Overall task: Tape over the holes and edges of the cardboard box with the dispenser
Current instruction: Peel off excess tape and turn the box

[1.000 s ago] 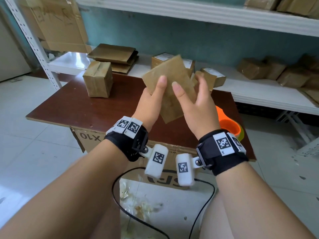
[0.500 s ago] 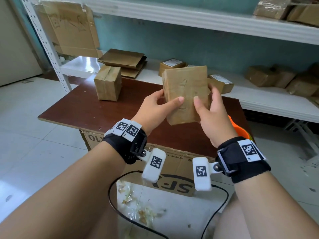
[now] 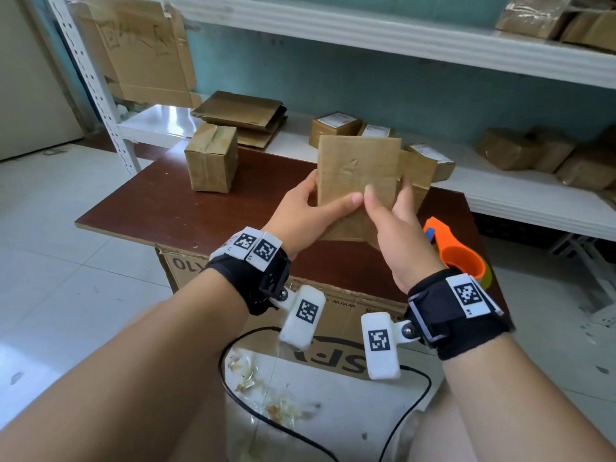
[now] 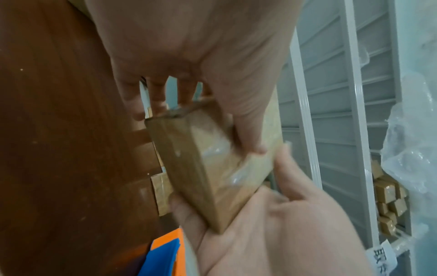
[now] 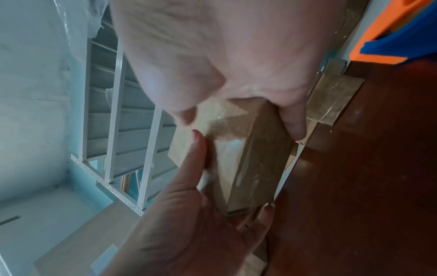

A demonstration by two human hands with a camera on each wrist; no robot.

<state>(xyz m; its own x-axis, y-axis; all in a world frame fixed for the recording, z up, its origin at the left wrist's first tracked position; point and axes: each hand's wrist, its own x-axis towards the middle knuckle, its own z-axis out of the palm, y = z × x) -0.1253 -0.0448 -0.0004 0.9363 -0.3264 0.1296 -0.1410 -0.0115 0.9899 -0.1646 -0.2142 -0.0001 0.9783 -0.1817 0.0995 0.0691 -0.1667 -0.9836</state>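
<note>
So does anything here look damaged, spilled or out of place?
Yes: torn scraps litter the floor beside a black cable. The box held by both hands has a frayed corner. The dispenser lies idle on the table.

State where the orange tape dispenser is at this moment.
In the head view, the orange tape dispenser lies on the brown table at its right edge, just beyond the right hand, untouched.

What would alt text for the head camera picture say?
Two hands, left hand and right hand, hold a small taped cardboard box upright above a dark wooden table. An orange tape dispenser lies at the right.
</note>
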